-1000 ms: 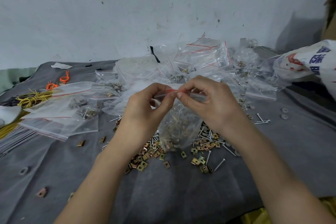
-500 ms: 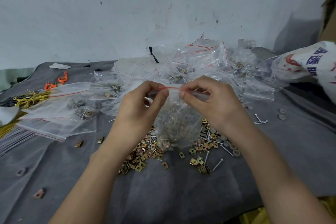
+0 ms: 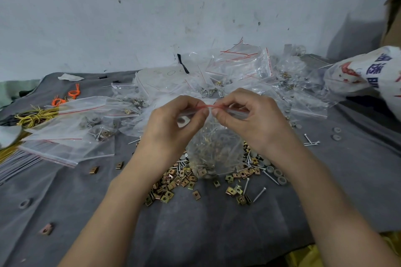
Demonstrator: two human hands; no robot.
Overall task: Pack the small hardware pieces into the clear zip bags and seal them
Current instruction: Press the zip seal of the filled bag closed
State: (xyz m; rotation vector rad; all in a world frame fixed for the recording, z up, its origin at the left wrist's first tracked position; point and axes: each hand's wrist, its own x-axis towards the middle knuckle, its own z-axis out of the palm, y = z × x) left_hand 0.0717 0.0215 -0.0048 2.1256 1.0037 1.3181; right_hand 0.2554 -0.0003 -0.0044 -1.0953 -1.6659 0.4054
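1. My left hand (image 3: 173,123) and right hand (image 3: 247,121) each pinch the red zip strip (image 3: 210,106) of the clear bag (image 3: 217,151), thumbs nearly touching; it hangs over the loose clips (image 3: 173,182) on the grey cloth (image 3: 195,234).
2. I judge the film limp and slippery, bottom-heavy with metal; the stiffer strip is the place to grip.
3. My fingers (image 3: 238,102) hide most of the strip, so I cannot tell how much is sealed; the contents blur behind the plastic.
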